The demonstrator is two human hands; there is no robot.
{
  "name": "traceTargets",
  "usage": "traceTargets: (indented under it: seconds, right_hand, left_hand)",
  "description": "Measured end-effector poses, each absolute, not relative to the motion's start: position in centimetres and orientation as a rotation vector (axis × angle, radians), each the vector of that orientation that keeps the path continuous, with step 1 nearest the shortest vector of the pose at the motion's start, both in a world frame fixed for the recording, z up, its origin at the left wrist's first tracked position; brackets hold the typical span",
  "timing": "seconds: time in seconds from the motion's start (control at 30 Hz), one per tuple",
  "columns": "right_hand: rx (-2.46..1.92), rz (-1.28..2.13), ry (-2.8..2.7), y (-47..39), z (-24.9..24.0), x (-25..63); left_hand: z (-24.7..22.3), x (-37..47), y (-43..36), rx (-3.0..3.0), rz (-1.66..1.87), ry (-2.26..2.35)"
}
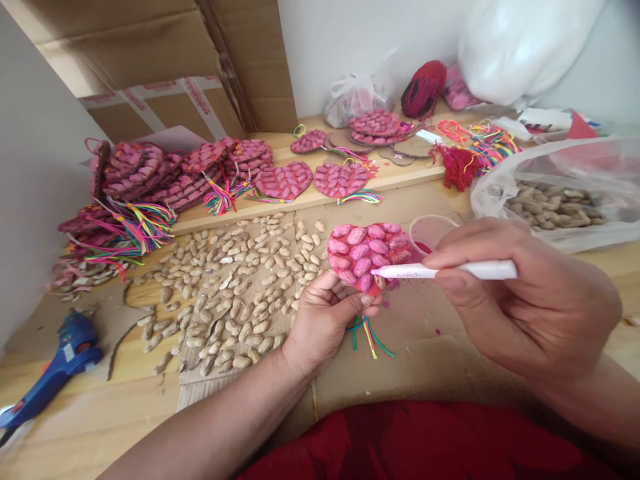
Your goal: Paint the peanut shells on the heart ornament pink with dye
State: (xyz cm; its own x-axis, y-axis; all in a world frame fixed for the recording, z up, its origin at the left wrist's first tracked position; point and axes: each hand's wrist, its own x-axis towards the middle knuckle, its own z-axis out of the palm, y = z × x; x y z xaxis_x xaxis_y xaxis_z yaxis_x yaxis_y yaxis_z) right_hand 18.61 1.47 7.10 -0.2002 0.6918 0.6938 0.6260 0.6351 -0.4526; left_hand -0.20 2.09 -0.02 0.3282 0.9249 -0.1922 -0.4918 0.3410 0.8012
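Observation:
My left hand [325,317] grips the lower edge of a red heart ornament [367,253] covered with peanuts painted pink. Coloured threads hang below it. In my right hand [530,293] is a white paint marker [480,269], held level and pointing left. Its pink tip is at the heart's lower part, by a peanut that still shows some tan; whether it touches cannot be made out. Behind my right fingers stands a clear plastic cup [433,230] with pinkish red inside.
Loose peanuts [260,293] spread over cardboard on the left. A blue glue gun [70,360] lies far left. Finished-looking peanut hearts [285,180] sit along a wooden ledge, with more piled at left. A plastic bag of peanuts [555,203] is at right; red yarn [425,87] lies behind.

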Motion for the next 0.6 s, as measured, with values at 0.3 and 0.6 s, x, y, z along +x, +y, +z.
traceTargets:
  seconds: [0.3,0.6]
  right_hand:
    - [-1.049,0.009,-1.928,1.34,7.23,18.43]
    - [-1.046,-0.05,-1.952,1.23,7.24,18.51]
  left_hand:
    - [-0.21,-0.26,2.11,0.714,1.052,0.742]
    - [-0.2,-0.3,2.12,0.693,1.056,0.738]
